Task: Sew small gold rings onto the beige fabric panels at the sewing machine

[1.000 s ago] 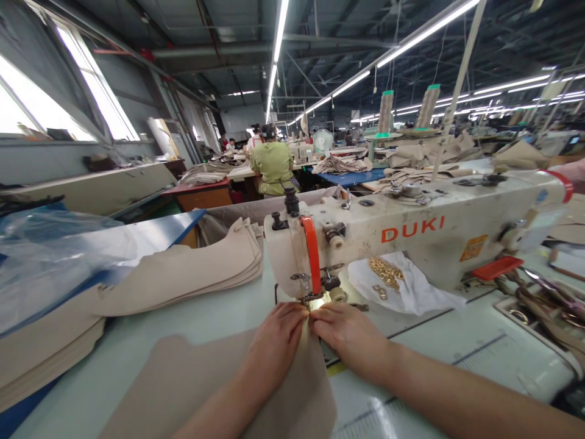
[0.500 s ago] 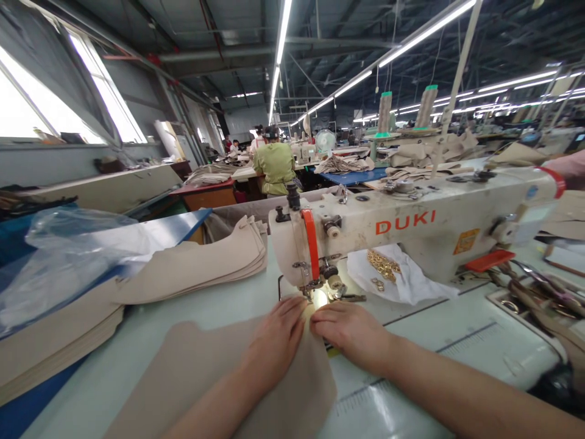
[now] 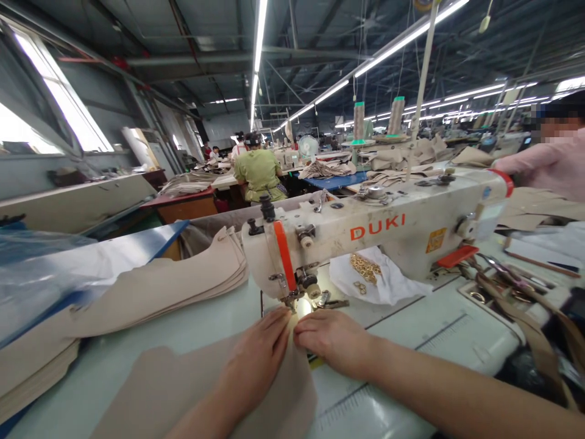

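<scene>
A beige fabric panel [image 3: 196, 381] lies on the pale green table, its far edge under the needle area of a white DUKI sewing machine [image 3: 329, 235]. My left hand [image 3: 258, 347] rests on the panel just left of the needle, fingers close together and gripping it. From the right, my right hand [image 3: 331, 338] has its fingers curled onto the panel's edge near the lit presser foot [image 3: 292, 305]. The fingertips and the exact stitching spot are partly hidden. A small lamp glow brightens the cloth between both hands.
Stacked beige panels [image 3: 169, 286] lie at left beside plastic film [image 3: 41, 262]. Gold chain [image 3: 364, 268] rests on white cloth [image 3: 397, 283] behind the machine arm. Straps and metal parts fill a tray [image 3: 493, 311] at right. Co-workers sit ahead and at far right.
The view has turned right, so the machine and hands appear farther left and a co-worker in pink shows more at right. Both hands keep nearly the same place at the needle.
</scene>
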The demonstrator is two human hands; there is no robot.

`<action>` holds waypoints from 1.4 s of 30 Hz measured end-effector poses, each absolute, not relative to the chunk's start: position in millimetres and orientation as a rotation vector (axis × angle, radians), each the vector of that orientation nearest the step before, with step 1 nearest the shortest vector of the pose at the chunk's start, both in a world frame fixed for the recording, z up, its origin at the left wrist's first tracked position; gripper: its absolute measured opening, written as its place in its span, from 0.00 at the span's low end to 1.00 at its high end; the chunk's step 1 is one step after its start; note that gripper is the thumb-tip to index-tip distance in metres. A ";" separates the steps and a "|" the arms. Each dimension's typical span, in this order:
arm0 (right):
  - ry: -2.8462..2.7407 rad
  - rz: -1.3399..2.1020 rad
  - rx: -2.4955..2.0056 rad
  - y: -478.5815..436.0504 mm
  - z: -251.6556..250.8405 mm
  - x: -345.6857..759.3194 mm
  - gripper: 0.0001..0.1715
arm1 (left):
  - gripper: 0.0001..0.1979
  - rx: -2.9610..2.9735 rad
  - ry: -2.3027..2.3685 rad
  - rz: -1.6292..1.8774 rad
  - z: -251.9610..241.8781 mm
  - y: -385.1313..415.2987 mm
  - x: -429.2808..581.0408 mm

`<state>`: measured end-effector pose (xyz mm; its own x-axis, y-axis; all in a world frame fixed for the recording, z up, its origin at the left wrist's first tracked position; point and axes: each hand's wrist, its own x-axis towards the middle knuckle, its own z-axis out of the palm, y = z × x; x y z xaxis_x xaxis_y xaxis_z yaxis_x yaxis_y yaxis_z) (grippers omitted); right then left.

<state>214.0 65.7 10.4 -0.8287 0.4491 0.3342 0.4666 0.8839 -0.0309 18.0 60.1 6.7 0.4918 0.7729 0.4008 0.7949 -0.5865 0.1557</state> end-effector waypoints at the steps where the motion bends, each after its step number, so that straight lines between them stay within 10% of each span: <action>1: -2.722 -0.076 -0.690 66.1 11.2 213.8 0.05 | 0.16 -2.665 -1.405 -0.674 7.4 60.9 18.1; 42: -2.719 0.015 -0.429 37.0 7.8 199.9 0.12 | 0.21 -2.640 -1.751 -0.467 12.7 -9.3 -0.5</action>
<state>199.9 37.0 7.8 -0.8784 0.2986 0.3732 0.2944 0.9531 -0.0698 -0.5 -9.3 12.7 0.3599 0.9098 0.2069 0.8920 -0.4005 0.2095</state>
